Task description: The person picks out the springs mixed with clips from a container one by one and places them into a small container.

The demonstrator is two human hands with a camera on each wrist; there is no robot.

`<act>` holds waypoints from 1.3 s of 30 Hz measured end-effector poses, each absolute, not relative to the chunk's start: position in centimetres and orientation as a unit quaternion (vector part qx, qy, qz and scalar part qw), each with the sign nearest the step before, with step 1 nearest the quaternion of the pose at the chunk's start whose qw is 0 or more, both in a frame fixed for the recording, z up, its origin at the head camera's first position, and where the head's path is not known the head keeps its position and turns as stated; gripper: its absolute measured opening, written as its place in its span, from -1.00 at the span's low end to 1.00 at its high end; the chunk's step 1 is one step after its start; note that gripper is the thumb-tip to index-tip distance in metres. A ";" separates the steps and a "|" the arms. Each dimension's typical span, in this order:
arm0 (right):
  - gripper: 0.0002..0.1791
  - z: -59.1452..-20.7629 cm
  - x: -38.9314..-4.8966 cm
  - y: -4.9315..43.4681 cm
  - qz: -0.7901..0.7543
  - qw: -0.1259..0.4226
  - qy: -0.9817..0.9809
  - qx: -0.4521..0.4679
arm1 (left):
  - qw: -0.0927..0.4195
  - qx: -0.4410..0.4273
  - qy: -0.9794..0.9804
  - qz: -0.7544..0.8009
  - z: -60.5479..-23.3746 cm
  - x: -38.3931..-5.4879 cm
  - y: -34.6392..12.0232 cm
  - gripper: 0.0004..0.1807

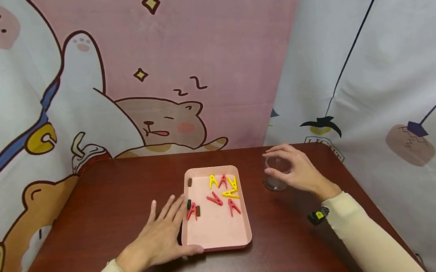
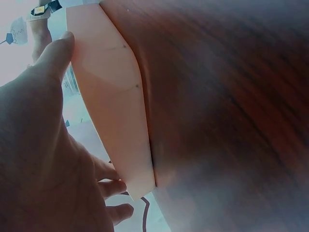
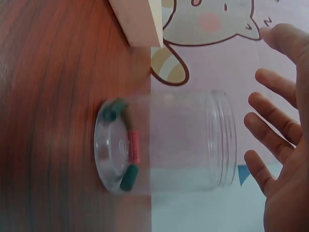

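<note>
Evidently the right hand [image 1: 298,169] is spread wide at the mouth of a clear jar [image 3: 178,140], thumb on one side and fingers on the other; the right wrist view shows a gap between the fingertips and the rim, so nothing is gripped. The jar stands upright on the dark red-brown table [image 1: 290,246], directly below and between those fingers, to the right of a pink tray [image 1: 214,235] and well apart from it. On the jar's bottom lie small cylindrical pieces, among them a red piece [image 3: 133,146], a brown piece [image 3: 127,117] and a green piece [image 3: 129,177]. Meanwhile the left hand [image 1: 159,238] lies flat-fingered and splayed along the tray's left side, its thumb on the near left corner and its fingertips touching the long edge farther back. Inside the tray, three yellow clips [image 1: 230,194] sit towards the far right and four red clips [image 1: 233,207] are scattered, one of them just beside the left fingertips, close to a dark green piece [image 1: 189,204]; two brown cylinders [image 1: 189,182] lie along that same side. Behind the table hangs a cartoon-printed cloth [image 1: 209,40].
</note>
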State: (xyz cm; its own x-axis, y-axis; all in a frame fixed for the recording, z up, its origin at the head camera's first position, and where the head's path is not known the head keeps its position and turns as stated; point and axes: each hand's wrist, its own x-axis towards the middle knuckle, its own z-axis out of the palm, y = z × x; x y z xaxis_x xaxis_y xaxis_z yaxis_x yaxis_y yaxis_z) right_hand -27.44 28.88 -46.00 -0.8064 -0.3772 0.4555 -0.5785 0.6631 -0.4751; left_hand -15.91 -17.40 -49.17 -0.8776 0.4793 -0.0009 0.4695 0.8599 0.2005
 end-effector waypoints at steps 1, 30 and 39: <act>-0.47 -45.9 -27.3 28.6 0.313 0.158 -0.898 0.267 | 0.025 0.246 0.964 0.099 -49.2 -15.9 -17.4 0.59; -0.40 -44.8 -26.9 19.9 0.248 0.098 -0.897 0.352 | 0.026 0.256 0.961 0.103 -49.0 -15.8 -17.9 0.56; -0.39 -44.7 -27.5 17.1 0.213 0.053 -0.902 0.372 | 0.027 0.254 0.961 0.107 -49.1 -15.9 -17.8 0.56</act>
State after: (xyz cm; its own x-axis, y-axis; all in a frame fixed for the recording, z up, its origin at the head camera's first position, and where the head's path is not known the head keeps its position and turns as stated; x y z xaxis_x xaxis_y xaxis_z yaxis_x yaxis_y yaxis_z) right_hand -27.52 17.12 -44.74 -0.7177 -0.6483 0.2544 -0.6936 0.6324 -0.3450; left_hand -15.88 -17.81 -49.06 -0.8698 0.4934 0.0023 0.4818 0.8485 0.2190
